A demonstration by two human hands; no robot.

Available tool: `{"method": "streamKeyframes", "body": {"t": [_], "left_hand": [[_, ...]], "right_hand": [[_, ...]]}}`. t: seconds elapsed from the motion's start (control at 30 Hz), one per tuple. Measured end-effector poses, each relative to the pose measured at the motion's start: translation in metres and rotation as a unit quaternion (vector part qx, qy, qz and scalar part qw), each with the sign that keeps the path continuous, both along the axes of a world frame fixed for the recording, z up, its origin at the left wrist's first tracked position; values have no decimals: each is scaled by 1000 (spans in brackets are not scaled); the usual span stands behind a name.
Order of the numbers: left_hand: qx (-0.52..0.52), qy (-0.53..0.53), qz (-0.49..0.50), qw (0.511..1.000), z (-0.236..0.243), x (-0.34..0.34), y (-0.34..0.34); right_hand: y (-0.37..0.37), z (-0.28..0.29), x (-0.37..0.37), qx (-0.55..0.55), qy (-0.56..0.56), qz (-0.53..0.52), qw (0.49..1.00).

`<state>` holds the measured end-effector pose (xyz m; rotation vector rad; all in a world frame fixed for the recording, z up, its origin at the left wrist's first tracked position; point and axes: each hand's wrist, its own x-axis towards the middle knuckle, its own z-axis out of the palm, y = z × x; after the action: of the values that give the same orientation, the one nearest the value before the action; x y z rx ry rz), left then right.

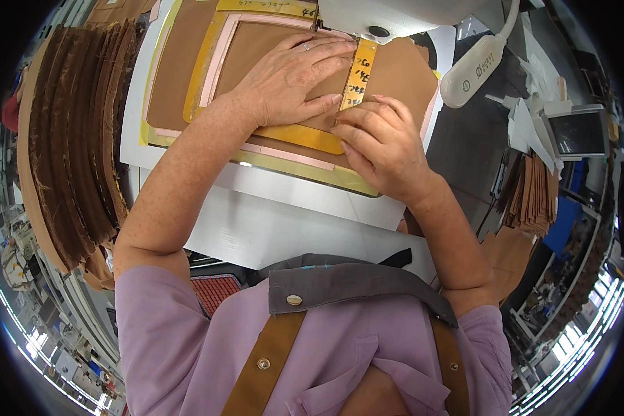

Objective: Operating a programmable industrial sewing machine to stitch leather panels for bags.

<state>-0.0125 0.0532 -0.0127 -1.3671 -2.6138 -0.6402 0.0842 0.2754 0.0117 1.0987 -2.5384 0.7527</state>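
Observation:
My left hand (291,80) lies flat with its fingers stretched out on a brown sheet of material (256,41). Around that sheet runs a yellow template frame (305,138) with pink strips along its edges. At the frame's lower right corner is my right hand (391,142), its fingers curled and their tips drawn together; what they pinch, if anything, is hidden. A yellow strip with handwriting (359,73) rises from there towards the white head of a sewing machine (402,15), which hangs over the work.
A tall row of dark brown pieces (73,139) stands to the left. A white lamp-like unit on a bent arm (472,71) hangs at the upper right. Further right are a small dark screen (579,133) and a bundle of brown pieces (531,195). A white table (256,218) lies in front.

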Motion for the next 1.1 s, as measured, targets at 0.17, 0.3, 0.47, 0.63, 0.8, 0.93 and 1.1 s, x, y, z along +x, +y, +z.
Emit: {"method": "streamKeyframes", "body": {"t": [0.17, 0.3, 0.47, 0.63, 0.8, 0.93, 1.1], "left_hand": [[0, 1, -2, 1000, -2, -1, 1], [19, 5, 2, 1000, 1, 0, 0], [27, -23, -13, 999, 0, 0, -7], [44, 2, -21, 999, -3, 1, -6], [38, -16, -13, 999, -2, 1, -4], [25, -19, 5, 999, 0, 1, -3], [20, -22, 0, 1000, -1, 0, -2]], "right_hand": [[-5, 0, -2, 38, 12, 6, 999], [-5, 0, -6, 62, 23, 26, 997], [-7, -5, -10, 62, 22, 35, 997], [-9, -8, -10, 51, 34, 36, 997], [-7, -10, -8, 41, 58, 23, 997], [-6, -11, -8, 31, 50, 21, 998], [-7, -12, -8, 36, 48, 23, 998]]}}
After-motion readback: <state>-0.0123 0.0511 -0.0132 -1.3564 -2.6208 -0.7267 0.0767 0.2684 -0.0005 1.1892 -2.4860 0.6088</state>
